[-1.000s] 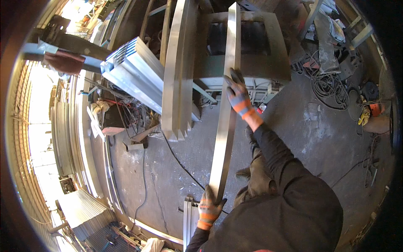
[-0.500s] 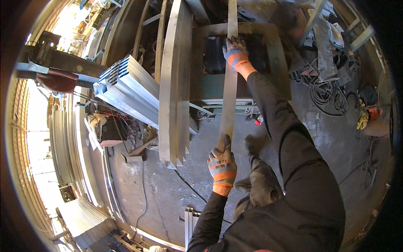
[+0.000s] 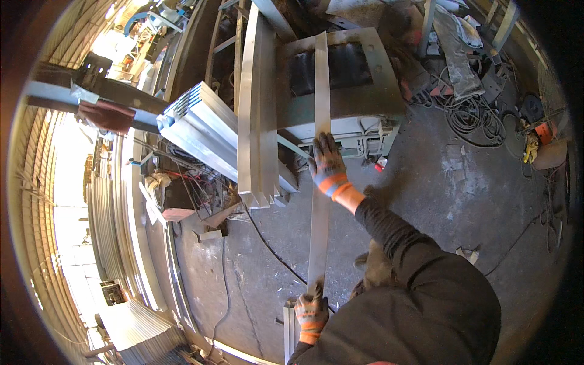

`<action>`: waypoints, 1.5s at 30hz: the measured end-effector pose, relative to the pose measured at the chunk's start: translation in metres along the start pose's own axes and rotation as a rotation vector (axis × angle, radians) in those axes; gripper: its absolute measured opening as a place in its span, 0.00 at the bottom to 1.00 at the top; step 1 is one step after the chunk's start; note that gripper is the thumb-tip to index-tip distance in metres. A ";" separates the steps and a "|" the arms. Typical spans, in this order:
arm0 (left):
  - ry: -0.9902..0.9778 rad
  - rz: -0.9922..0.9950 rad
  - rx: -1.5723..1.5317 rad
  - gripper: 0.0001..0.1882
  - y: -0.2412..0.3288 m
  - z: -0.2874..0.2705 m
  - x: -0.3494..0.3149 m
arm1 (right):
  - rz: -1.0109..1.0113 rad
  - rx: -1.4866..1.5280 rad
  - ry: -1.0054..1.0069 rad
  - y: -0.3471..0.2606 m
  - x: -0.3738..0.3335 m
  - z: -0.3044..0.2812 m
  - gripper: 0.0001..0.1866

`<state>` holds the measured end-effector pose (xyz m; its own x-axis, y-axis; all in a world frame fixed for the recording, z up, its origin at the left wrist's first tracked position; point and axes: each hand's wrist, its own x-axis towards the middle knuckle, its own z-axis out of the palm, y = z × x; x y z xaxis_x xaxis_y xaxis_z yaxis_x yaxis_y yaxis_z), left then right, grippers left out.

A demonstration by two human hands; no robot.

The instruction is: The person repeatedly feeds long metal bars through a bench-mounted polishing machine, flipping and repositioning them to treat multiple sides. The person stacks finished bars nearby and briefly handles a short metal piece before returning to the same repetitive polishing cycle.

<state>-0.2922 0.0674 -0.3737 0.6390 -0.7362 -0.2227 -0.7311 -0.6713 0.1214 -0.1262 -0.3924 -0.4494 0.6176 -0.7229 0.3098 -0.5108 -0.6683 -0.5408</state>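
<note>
A long flat metal strip (image 3: pixel 322 97) runs away from me, its far end lying over the dark top of a greenish machine (image 3: pixel 380 76). At its near end, low in the picture, my left hand (image 3: pixel 312 315) in a grey and orange work glove is closed on the strip. Farther along, my right hand (image 3: pixel 330 167), gloved alike, rests flat on the strip with its fingers stretched out, just short of the machine's near side. To the left of the strip stand several long angled metal profiles (image 3: pixel 258 115), apart from both hands.
A bundle of silvery profiles (image 3: pixel 204 131) juts out at the left. Near my left hand, metal tubes (image 3: pixel 290 334) stand on end or lie; I cannot tell which. A black cable (image 3: pixel 264 244) crosses the grey floor. Coiled cables (image 3: pixel 468 128) lie at the right.
The strip has come toward me, so its far end now shows over the machine. Both hands have moved nearer to me, the right from above the machine to short of it.
</note>
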 end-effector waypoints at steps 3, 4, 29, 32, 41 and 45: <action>-0.148 -0.086 0.081 0.45 -0.039 0.031 -0.096 | -0.057 0.048 0.011 -0.034 -0.074 -0.022 0.38; -0.236 -0.121 0.116 0.45 -0.054 0.039 -0.124 | -0.072 0.037 0.032 -0.044 -0.090 -0.030 0.38; -0.251 -0.330 -1.102 0.27 0.094 -0.026 0.325 | 0.133 -0.240 -0.004 0.118 0.283 0.044 0.48; -0.059 -0.300 -0.916 0.28 0.126 -0.027 0.361 | 0.092 -0.326 -0.045 0.128 0.325 0.052 0.43; -0.026 -0.134 -0.806 0.28 0.079 0.039 0.272 | -0.054 -0.325 0.018 0.117 0.211 0.054 0.30; -0.068 -0.208 -0.756 0.31 0.040 0.077 0.137 | -0.034 -0.384 -0.080 0.069 0.078 0.027 0.28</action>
<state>-0.2522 -0.0533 -0.4734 0.7115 -0.5983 -0.3686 -0.2217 -0.6888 0.6902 -0.0973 -0.4898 -0.4835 0.6753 -0.6931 0.2521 -0.6662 -0.7199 -0.1946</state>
